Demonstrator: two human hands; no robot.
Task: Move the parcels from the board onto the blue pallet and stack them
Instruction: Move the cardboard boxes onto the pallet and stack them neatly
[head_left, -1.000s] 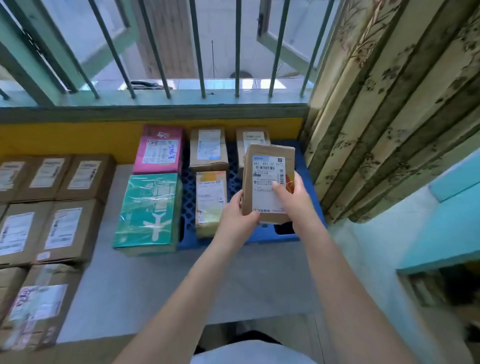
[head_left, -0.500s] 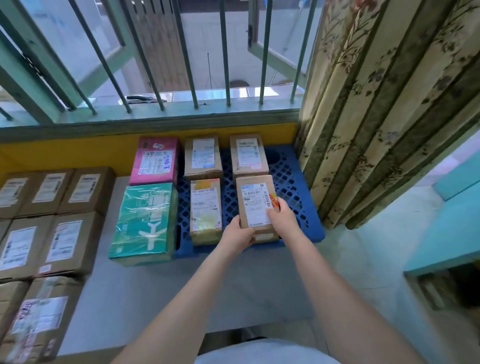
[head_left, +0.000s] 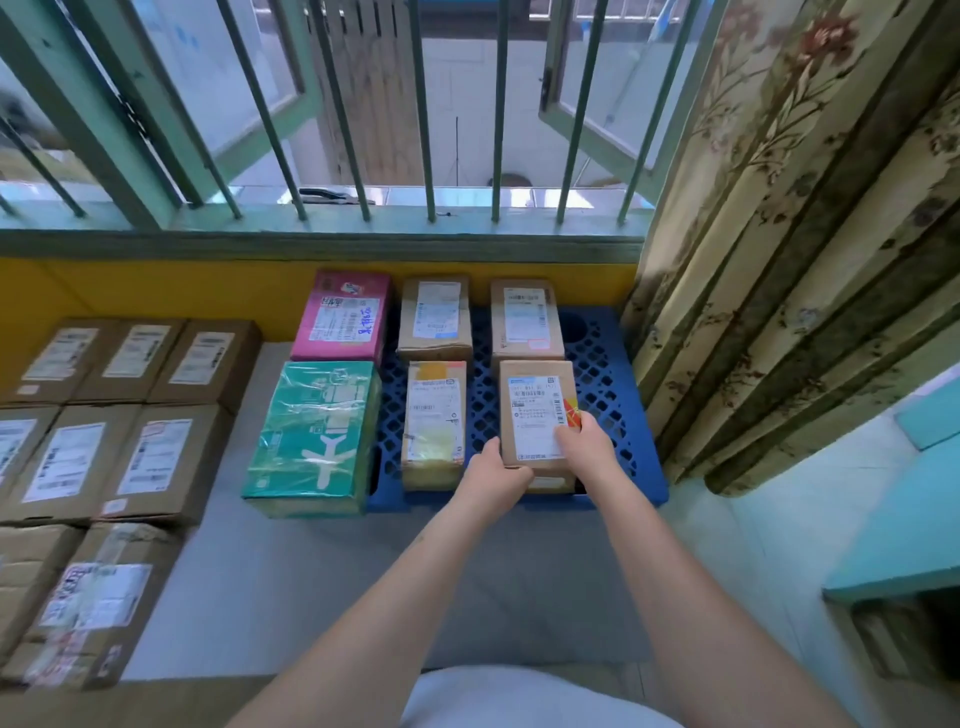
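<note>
A brown cardboard parcel (head_left: 535, 410) with a white label lies flat at the front right of the blue pallet (head_left: 602, 384). My left hand (head_left: 498, 470) grips its near left corner and my right hand (head_left: 584, 447) grips its near right edge. On the pallet also lie a pink parcel (head_left: 343, 317), a green parcel (head_left: 317, 436), a taped brown parcel (head_left: 435, 423), and two brown parcels at the back (head_left: 435, 317) (head_left: 525, 317). Several brown parcels (head_left: 145, 457) sit on the board at the left.
A yellow wall (head_left: 156, 291) and a barred window (head_left: 363, 130) stand behind the pallet. A floral curtain (head_left: 789, 260) hangs close on the right. A teal bench (head_left: 904, 525) is at the far right. Grey floor (head_left: 311, 577) lies between me and the pallet.
The brown parcel came down from a raised, tilted hold onto the pallet's front right spot and now lies flat. Both hands followed it down and stay on its near end.
</note>
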